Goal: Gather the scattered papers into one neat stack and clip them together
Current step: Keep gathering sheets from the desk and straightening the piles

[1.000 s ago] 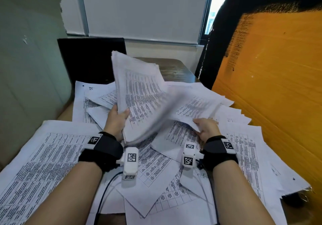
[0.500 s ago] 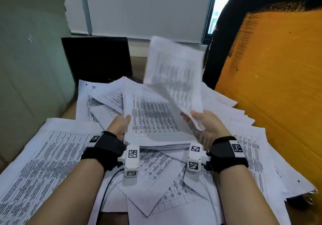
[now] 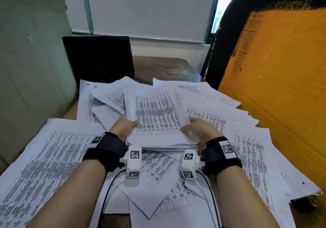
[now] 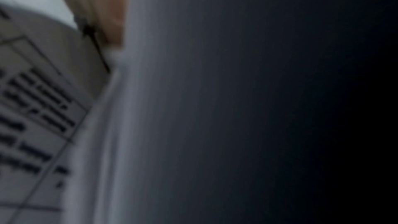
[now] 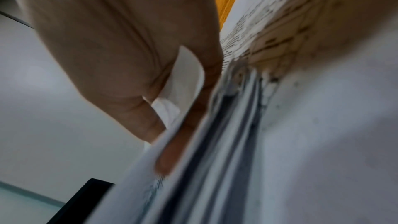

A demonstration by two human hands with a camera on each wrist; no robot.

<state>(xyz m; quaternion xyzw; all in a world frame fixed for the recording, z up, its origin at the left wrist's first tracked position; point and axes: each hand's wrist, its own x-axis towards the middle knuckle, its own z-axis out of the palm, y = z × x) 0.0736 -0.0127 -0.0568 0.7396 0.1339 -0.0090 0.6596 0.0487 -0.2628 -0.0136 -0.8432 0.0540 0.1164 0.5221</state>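
Note:
A thick stack of printed papers [image 3: 155, 118] is held above the desk at the centre of the head view. My left hand [image 3: 126, 126] grips its left edge, thumb on the top sheet. My right hand [image 3: 191, 128] grips the right edge, thumb on top. In the right wrist view the stack [image 5: 215, 159] shows edge-on as many layered sheets, with my right hand's fingers [image 5: 172, 151] curled around some of them. The left wrist view is blurred and mostly dark, showing only printed paper [image 4: 43, 125]. No clip is in view.
Loose printed sheets [image 3: 53, 166] cover the desk on all sides, more of them [image 3: 250, 148] on the right. A black laptop screen [image 3: 98, 58] stands at the back left. An orange cardboard panel [image 3: 275, 86] rises on the right and a grey partition [image 3: 31, 69] on the left.
My right hand has brought the raised sheets down onto the stack and now grips the stack's right edge. The stack has levelled out between both hands.

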